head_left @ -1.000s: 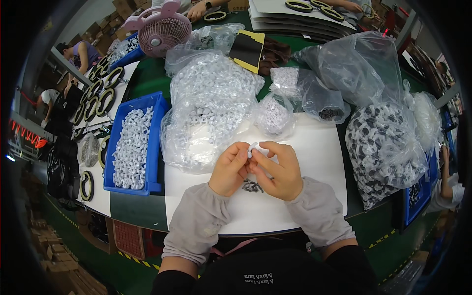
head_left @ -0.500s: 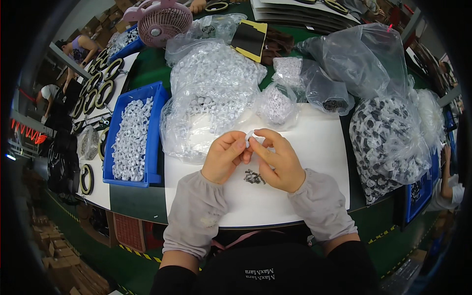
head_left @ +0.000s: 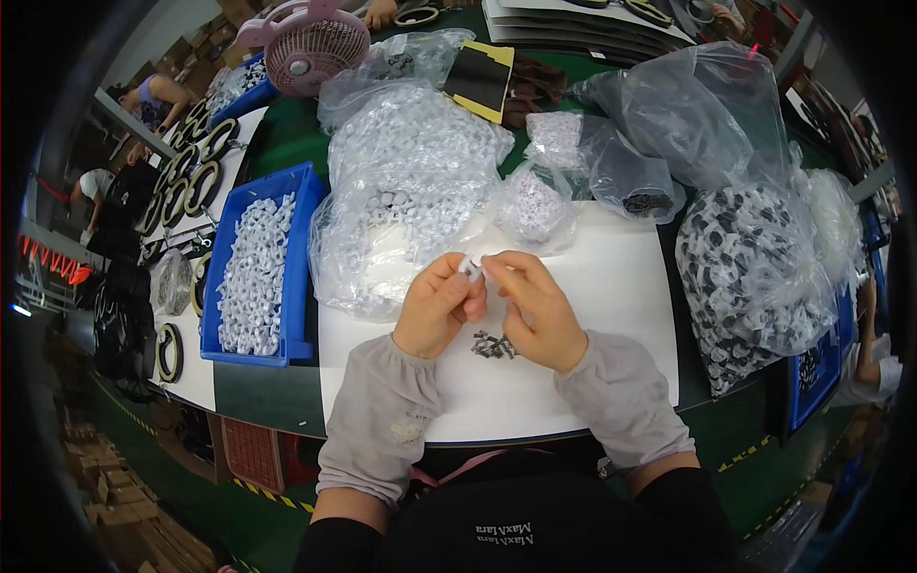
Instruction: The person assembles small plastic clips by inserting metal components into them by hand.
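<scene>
Thumb and fingers of the left hand pinch a small white plastic piece, which pokes up past their tips as I look on. Just beside it, the right hand has its fingertips bunched close; I can't tell whether they grip anything. Below the grip, towards the wearer, a little heap of small dark parts lies on a white sheet. Well left of the grip stands a blue bin filled with white plastic fittings; beyond the hands bulges a clear bag of white parts, and far right slumps a bag of black-and-white parts.
</scene>
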Available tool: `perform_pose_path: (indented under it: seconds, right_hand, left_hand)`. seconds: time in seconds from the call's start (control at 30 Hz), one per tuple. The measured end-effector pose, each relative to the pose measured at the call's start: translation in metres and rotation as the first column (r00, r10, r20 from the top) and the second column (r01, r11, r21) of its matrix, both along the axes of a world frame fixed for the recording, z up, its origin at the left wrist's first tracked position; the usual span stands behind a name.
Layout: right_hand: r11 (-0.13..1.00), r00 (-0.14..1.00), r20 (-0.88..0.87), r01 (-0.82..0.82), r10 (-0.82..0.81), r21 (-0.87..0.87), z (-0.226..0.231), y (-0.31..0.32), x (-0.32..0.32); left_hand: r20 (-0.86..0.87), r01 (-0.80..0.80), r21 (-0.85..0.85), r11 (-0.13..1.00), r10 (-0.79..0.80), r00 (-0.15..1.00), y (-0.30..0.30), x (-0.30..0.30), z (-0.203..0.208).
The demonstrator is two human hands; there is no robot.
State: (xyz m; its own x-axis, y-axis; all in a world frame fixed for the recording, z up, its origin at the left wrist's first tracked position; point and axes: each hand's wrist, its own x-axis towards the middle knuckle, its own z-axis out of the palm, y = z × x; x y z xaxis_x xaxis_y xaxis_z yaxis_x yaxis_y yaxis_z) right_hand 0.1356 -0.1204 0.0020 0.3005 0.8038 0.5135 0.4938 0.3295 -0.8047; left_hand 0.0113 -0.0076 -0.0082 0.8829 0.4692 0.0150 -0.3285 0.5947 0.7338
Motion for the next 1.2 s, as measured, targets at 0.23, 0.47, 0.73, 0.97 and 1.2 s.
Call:
perform_pose_path:
  seconds: [0.23,0.47,0.73,0.97,1.2]
  right_hand:
    - [0.986,0.900,0.435,0.099,-0.031,-0.134,-0.033,0.010,0.010]
    - [0.974,0.852,0.521,0.155,-0.049,-0.163,-0.035,0.017,0.001]
    - [0.936,0.856,0.503,0.270,-0.124,-0.228,-0.038,0.013,0.006]
    - [0.942,0.943,-0.311,0.009,-0.119,-0.335,-0.002,0.001,0.005]
    - [0.994,0.979,-0.198,0.064,-0.044,0.094,0.003,-0.004,-0.004]
  left_hand:
    - [0.132,-0.119,-0.139,0.983,0.137,0.982,0.010,-0.005,0.000]
    - [0.094,-0.112,-0.027,0.993,0.114,0.989,0.008,-0.004,0.006]
    - [0.064,-0.054,0.040,0.998,0.051,0.997,0.007,-0.001,0.003]
    - [0.080,0.077,0.054,0.996,-0.081,0.993,0.006,-0.003,-0.004]
    - [0.008,0.137,0.102,0.985,-0.139,0.990,-0.003,0.003,-0.005]
